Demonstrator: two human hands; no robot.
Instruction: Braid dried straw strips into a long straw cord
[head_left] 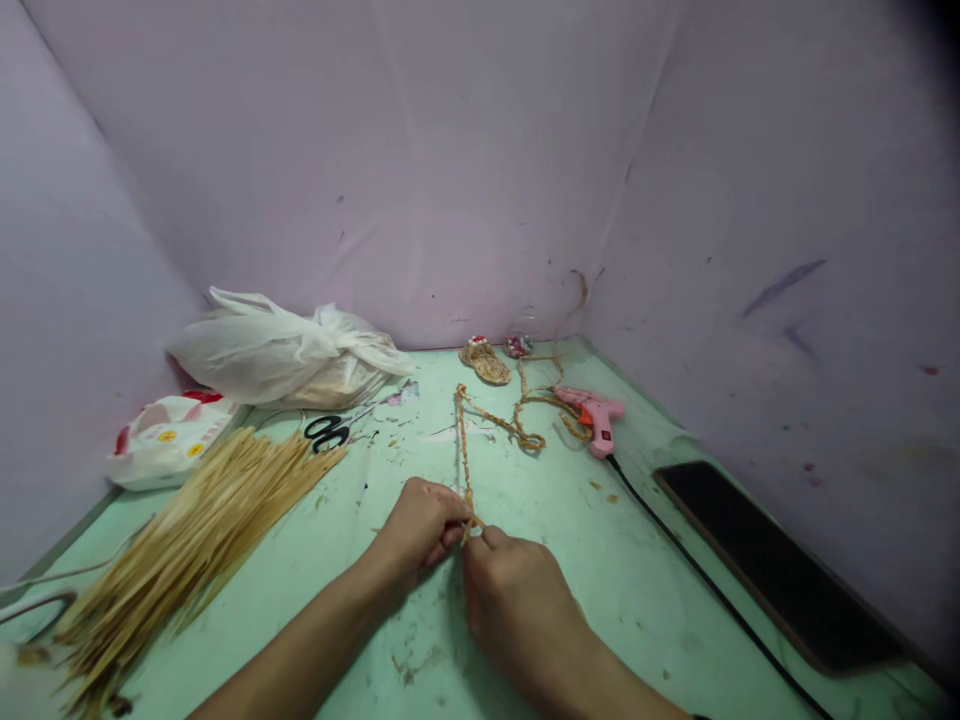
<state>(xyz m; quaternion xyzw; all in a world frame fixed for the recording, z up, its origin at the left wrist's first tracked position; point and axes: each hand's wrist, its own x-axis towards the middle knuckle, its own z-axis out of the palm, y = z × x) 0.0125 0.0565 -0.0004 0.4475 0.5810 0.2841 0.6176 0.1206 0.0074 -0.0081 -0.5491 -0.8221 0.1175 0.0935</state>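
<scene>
Pale lilac walls stand behind and beside a green table [405, 640]. Near its middle, the left hand [424, 525] has its fingers closed on the near end of a braided cord [463, 440], and the right hand [517, 600], also closed, pinches strands just beside it. From there the cord runs away from the hands, then bends right toward a pink glue gun [598, 415]. Left lie straw [202, 550], scissors [330, 432], a tissue pack [169, 440] and a white bag [292, 355]; right, a dark phone [772, 565]. Small woven slippers [486, 362] sit near the back wall.
</scene>
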